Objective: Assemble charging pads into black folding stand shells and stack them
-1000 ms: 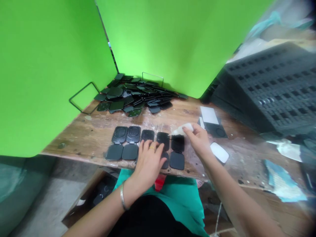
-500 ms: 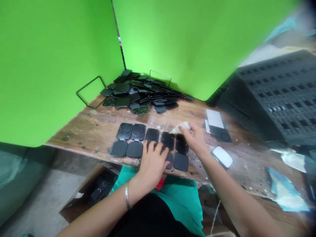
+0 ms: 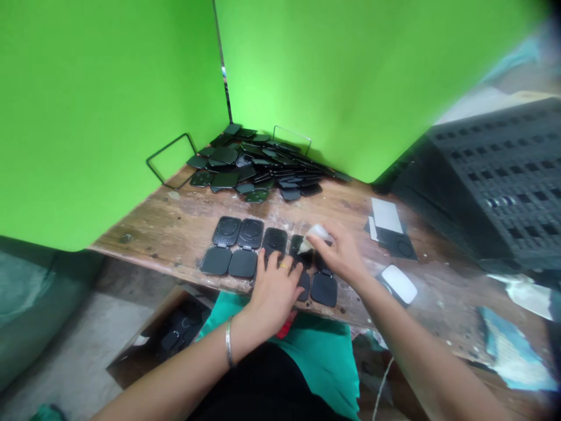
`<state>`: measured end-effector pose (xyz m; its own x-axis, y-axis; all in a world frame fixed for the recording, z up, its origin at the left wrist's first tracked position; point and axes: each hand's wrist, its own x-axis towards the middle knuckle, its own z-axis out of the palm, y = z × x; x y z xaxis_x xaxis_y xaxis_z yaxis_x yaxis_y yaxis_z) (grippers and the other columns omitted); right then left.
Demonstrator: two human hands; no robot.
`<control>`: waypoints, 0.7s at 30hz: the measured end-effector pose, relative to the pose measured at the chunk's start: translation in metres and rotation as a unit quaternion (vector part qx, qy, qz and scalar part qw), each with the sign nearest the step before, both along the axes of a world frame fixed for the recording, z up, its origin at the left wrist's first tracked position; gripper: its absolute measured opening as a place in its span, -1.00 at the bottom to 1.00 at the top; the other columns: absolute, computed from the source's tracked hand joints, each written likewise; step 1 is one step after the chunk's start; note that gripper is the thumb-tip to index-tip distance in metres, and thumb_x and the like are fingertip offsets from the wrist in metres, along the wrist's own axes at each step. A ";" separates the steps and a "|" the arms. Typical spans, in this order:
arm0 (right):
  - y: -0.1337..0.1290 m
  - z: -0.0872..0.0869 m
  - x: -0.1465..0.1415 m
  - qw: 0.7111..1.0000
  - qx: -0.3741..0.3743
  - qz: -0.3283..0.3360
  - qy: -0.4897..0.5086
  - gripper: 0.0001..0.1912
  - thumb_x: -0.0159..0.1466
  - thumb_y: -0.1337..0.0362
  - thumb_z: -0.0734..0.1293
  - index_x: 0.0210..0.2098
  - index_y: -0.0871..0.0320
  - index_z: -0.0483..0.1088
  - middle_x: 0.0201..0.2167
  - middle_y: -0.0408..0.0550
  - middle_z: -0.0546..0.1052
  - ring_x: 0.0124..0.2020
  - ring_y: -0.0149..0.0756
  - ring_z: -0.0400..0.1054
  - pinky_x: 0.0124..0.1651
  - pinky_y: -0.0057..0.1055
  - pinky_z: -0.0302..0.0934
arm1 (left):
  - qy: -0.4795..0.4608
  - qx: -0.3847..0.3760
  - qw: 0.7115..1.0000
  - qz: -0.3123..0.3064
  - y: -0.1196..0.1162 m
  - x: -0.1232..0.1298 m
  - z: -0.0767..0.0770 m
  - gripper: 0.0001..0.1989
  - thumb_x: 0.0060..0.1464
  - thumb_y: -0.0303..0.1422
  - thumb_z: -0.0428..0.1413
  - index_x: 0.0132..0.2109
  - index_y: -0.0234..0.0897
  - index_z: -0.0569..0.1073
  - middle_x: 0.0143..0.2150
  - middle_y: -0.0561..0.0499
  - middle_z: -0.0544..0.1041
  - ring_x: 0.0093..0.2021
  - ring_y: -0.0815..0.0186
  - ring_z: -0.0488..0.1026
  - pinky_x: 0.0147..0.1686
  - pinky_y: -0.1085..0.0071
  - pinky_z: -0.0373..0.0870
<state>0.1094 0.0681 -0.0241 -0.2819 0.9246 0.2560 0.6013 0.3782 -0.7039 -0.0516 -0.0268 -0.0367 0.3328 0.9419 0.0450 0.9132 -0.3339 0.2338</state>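
In my right hand (image 3: 335, 254) is a small white squeeze bottle (image 3: 319, 233), tilted so its tapered tip points down at the upper half of a hinged black case (image 3: 300, 244). My fingers are closed round the bottle. My left hand (image 3: 277, 286) lies spread, palm down, over the lower halves of the middle cases, fingertips touching the black case (image 3: 276, 238) beside it. Several such cases lie unfolded in a row; two at the left (image 3: 228, 231) show round ridged patterns. The lower part of the middle ones is hidden under my left hand.
Behind the row, a heap of flat black plates (image 3: 254, 166) leans toward the green panels (image 3: 298, 64). To the right lie white cards (image 3: 385, 215), a white rounded pad (image 3: 400, 284) and a blue-white scrap (image 3: 512, 345). A grey crate (image 3: 495, 175) stands at right; a carton (image 3: 153, 345) sits below left.
My right hand has brought the bottle slightly left and tipped its nozzle down over the fourth case. My left hand stays on the cases. The view has shifted slightly.
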 end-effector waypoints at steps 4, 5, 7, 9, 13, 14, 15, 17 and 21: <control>0.007 -0.003 -0.009 1.000 0.015 0.002 -0.003 -0.82 0.25 0.16 0.29 -0.44 0.09 0.33 -0.42 -0.05 0.46 -0.29 -0.14 0.30 -0.23 -0.29 0.12 | 0.004 -0.004 1.000 -0.002 0.000 0.000 -0.001 -0.55 0.19 -0.22 0.16 0.19 -0.24 0.42 0.11 -0.14 0.45 0.18 -0.11 0.25 0.28 -0.26 -0.04; 0.010 -0.004 -0.010 1.000 0.021 -0.001 -0.010 -0.81 0.25 0.15 0.29 -0.44 0.09 0.32 -0.42 -0.05 0.45 -0.29 -0.14 0.29 -0.23 -0.28 0.12 | 0.003 -0.003 1.000 -0.002 0.000 0.000 -0.001 -0.55 0.19 -0.22 0.17 0.19 -0.23 0.42 0.11 -0.14 0.45 0.18 -0.11 0.25 0.28 -0.26 -0.04; 0.016 -0.005 -0.010 0.999 0.040 -0.010 -0.026 -0.80 0.25 0.15 0.29 -0.46 0.08 0.29 -0.44 -0.05 0.43 -0.31 -0.13 0.27 -0.24 -0.27 0.10 | 0.000 0.000 1.000 -0.001 0.000 0.000 -0.001 -0.55 0.19 -0.22 0.17 0.19 -0.23 0.42 0.10 -0.14 0.45 0.18 -0.10 0.25 0.28 -0.25 -0.04; 0.021 -0.006 -0.009 0.997 0.063 -0.019 -0.039 -0.78 0.26 0.15 0.28 -0.47 0.07 0.25 -0.45 -0.04 0.40 -0.31 -0.12 0.25 -0.24 -0.26 0.09 | -0.003 0.002 1.000 -0.001 0.000 -0.001 -0.001 -0.56 0.19 -0.23 0.17 0.18 -0.22 0.42 0.10 -0.13 0.45 0.18 -0.10 0.25 0.28 -0.25 -0.03; 0.025 -0.007 -0.001 0.994 0.089 -0.028 -0.061 -0.76 0.26 0.15 0.25 -0.49 0.06 0.19 -0.48 -0.06 0.37 -0.35 -0.14 0.21 -0.24 -0.26 0.07 | -0.010 -0.001 1.000 -0.002 -0.001 -0.001 -0.002 -0.57 0.18 -0.24 0.17 0.18 -0.22 0.43 0.11 -0.12 0.45 0.18 -0.10 0.25 0.28 -0.25 -0.02; 0.024 -0.007 0.002 0.993 0.088 -0.034 -0.064 -0.76 0.26 0.14 0.25 -0.50 0.06 0.19 -0.48 -0.06 0.37 -0.35 -0.15 0.22 -0.24 -0.26 0.07 | -0.013 -0.001 1.000 0.000 -0.001 -0.001 -0.002 -0.57 0.18 -0.24 0.17 0.17 -0.22 0.43 0.11 -0.12 0.45 0.18 -0.10 0.25 0.28 -0.25 -0.03; 0.022 -0.007 0.006 0.993 0.085 -0.043 -0.066 -0.75 0.25 0.13 0.25 -0.50 0.07 0.20 -0.48 -0.06 0.38 -0.34 -0.15 0.22 -0.25 -0.27 0.07 | -0.017 -0.001 1.000 0.002 -0.001 -0.001 -0.003 -0.57 0.18 -0.24 0.18 0.17 -0.22 0.43 0.11 -0.12 0.45 0.18 -0.11 0.25 0.28 -0.26 -0.03; 0.018 -0.007 0.015 0.994 0.065 -0.073 -0.057 -0.74 0.22 0.11 0.27 -0.51 0.08 0.23 -0.50 -0.07 0.38 -0.35 -0.17 0.23 -0.27 -0.29 0.07 | -0.028 0.001 1.000 0.001 -0.001 -0.002 -0.003 -0.57 0.17 -0.25 0.18 0.16 -0.23 0.44 0.10 -0.12 0.45 0.19 -0.12 0.25 0.28 -0.27 -0.04; 0.013 -0.007 0.028 0.989 -0.032 -0.135 0.042 -0.72 0.15 0.03 0.32 -0.48 0.12 0.36 -0.54 -0.12 0.41 -0.44 -0.24 0.26 -0.34 -0.33 0.09 | -0.060 0.007 0.998 -0.011 -0.003 -0.012 -0.001 -0.55 0.17 -0.29 0.19 0.19 -0.22 0.39 0.15 -0.14 0.43 0.25 -0.11 0.20 0.31 -0.24 -0.03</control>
<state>0.1378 0.0810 -0.0307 -0.0027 0.9783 0.2072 0.6130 0.1653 -0.7726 -0.0637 -0.0294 -0.0375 0.3443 0.9337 0.0987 0.8714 -0.3569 0.3364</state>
